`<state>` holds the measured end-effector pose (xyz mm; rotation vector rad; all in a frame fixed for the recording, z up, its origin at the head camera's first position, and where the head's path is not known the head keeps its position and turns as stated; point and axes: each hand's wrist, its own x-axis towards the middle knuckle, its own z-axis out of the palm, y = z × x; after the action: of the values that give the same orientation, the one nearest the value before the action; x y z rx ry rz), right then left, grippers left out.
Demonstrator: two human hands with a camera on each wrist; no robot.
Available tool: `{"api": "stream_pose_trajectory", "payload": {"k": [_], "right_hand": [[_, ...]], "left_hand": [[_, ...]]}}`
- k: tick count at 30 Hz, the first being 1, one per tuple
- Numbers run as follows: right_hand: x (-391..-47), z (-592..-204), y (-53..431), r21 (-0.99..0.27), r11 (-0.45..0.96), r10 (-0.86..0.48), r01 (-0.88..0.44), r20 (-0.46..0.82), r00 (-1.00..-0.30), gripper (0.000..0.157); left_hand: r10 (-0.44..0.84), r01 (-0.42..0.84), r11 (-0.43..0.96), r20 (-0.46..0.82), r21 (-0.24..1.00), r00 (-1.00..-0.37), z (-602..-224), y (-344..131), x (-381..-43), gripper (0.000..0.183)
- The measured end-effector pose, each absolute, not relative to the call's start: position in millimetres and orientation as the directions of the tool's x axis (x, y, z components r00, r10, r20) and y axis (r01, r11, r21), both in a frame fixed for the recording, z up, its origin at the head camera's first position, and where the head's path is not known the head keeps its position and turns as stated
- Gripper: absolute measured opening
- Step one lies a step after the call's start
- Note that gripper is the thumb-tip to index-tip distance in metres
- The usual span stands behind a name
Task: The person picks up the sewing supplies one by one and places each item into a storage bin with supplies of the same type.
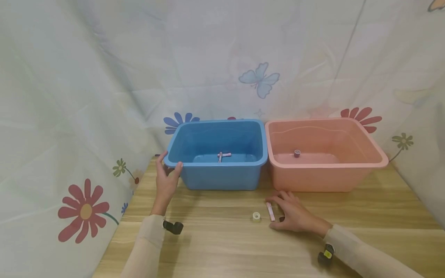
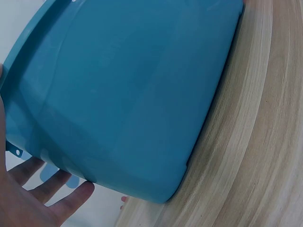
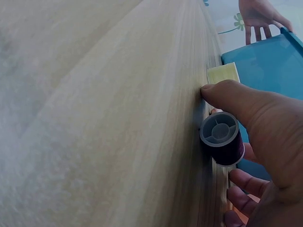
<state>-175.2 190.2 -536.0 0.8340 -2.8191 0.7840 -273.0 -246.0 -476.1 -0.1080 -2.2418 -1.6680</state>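
My left hand point(image 1: 167, 184) holds the front left corner of a blue basin point(image 1: 222, 175), thumb at the front rim, fingers along the left side. The basin's outer wall point(image 2: 123, 94) fills much of the left wrist view. Low over the table, my right hand point(image 1: 295, 216) spreads thumb and fingers around a pink-and-white strip point(image 1: 270, 211) and a dark thread spool point(image 3: 222, 139). From the head view the palm hides most of that spool. Left of the strip stands a pale yellow spool point(image 1: 256, 217), near the thumb tip in the right wrist view.
A pink basin point(image 1: 323, 179) stands right beside the blue one, with a small dark spool point(image 1: 297, 153) inside. Two crossed pink-and-white strips point(image 1: 222, 155) lie in the blue basin. Behind the wooden table point(image 1: 215, 243) hangs a patterned curtain point(image 1: 208, 58).
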Motion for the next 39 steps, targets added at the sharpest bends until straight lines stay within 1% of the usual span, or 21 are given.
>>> {"api": "stream_pose_trajectory", "payload": {"k": [6, 13, 39], "right_hand": [[-175.8, -535.1, 189.9, -0.443, 0.725, -0.477, -0.527, 0.229, -0.849, 0.073], [-177.9, -535.6, 190.5, -0.473, 0.720, -0.465, -0.507, 0.213, -0.859, 0.068], [-176.2, -533.1, 190.1, -0.499, 0.709, -0.452, -0.499, 0.221, -0.864, 0.064]], "left_hand": [[-0.145, 0.261, 0.305, 0.315, 0.916, -0.938, -475.7, -246.4, -273.9, 0.072], [-0.145, 0.263, 0.306, 0.317, 0.915, -0.937, -476.2, -247.0, -274.5, 0.071], [-0.138, 0.264, 0.301, 0.316, 0.916, -0.939, -476.2, -247.2, -272.5, 0.073]]}}
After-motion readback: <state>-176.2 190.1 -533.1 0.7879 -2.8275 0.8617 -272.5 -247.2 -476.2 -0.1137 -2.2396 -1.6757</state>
